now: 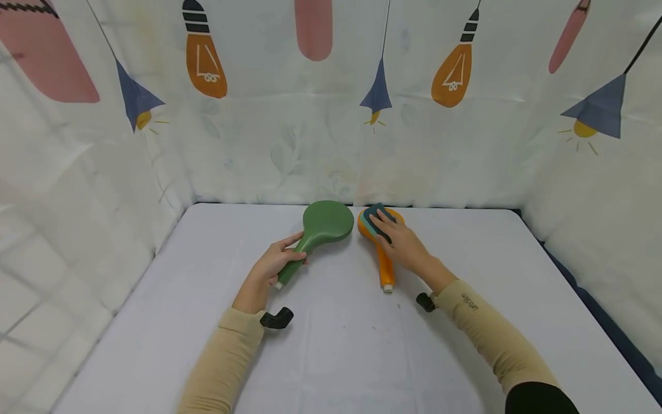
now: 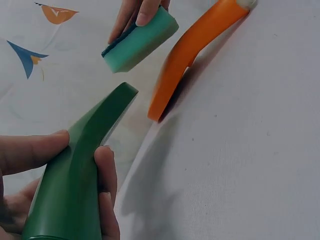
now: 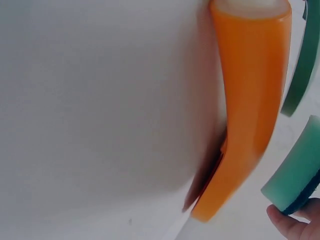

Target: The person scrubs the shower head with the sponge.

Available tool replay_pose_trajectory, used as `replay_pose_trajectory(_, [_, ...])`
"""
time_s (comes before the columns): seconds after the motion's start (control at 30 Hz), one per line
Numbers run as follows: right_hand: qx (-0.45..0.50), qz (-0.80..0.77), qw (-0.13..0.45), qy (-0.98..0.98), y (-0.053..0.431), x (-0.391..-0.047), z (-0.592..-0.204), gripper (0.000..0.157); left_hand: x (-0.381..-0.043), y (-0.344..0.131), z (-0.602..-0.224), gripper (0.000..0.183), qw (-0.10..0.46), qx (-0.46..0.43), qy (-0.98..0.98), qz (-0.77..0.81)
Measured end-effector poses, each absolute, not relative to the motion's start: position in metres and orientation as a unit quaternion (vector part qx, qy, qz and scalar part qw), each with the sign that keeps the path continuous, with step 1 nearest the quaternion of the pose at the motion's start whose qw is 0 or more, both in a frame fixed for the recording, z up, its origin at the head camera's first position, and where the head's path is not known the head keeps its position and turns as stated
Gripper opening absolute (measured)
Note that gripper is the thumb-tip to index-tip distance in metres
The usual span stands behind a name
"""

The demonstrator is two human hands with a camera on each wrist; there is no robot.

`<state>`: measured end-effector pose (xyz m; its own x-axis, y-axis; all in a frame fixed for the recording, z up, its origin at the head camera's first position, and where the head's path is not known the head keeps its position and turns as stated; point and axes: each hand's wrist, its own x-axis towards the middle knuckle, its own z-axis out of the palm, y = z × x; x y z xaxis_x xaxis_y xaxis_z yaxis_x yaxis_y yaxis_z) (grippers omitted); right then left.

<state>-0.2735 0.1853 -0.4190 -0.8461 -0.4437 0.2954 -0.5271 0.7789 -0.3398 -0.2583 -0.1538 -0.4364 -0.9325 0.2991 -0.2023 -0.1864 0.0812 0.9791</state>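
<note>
My left hand (image 1: 274,263) grips a green shower head (image 1: 328,221) by its handle and holds it above the table, its round head pointing away. The left wrist view shows the thumb and fingers on either side of the green handle. An orange shower head (image 1: 385,267) lies on the table to the right, handle end towards me. My right hand (image 1: 407,246) holds a teal sponge (image 2: 145,42) with a dark blue layer, over the orange head in the head view. Both wrist views show a gap between sponge and orange shower head. The right palm is hidden.
A white-covered table (image 1: 341,356) spreads beneath both hands. Behind it hangs a pale curtain (image 1: 320,138) printed with lamps and bulbs, which also closes off the left and right sides. Small dark specks dot the cloth near the middle.
</note>
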Motion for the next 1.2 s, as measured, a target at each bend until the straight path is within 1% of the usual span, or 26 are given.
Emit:
replay_pose_trajectory(0.23, [0.267, 0.219, 0.085, -0.935, 0.173, -0.273, -0.416, 0.054, -0.257, -0.149, -0.435, 0.069, 0.183, 0.054, 0.707, 0.681])
replay_pose_trajectory(0.47, [0.264, 0.236, 0.083, -0.931, 0.164, -0.271, -0.412, 0.054, -0.256, -0.148, -0.432, 0.069, 0.181, 0.064, 0.710, 0.677])
replay_pose_trajectory(0.83, [0.265, 0.242, 0.104, -0.928, 0.154, -0.271, -0.408, 0.055, -0.251, -0.146, -0.422, 0.070, 0.166, 0.070, 0.714, 0.677])
replay_pose_trajectory(1.07, [0.313, 0.226, 0.125, -0.914, 0.145, -0.267, -0.405, 0.053, -0.250, -0.146, -0.418, 0.070, 0.164, 0.072, 0.722, 0.669])
replay_pose_trajectory(1.2, [0.339, 0.211, 0.152, -0.904, 0.139, -0.264, -0.408, 0.053, -0.248, -0.146, -0.415, 0.070, 0.164, 0.067, 0.721, 0.670])
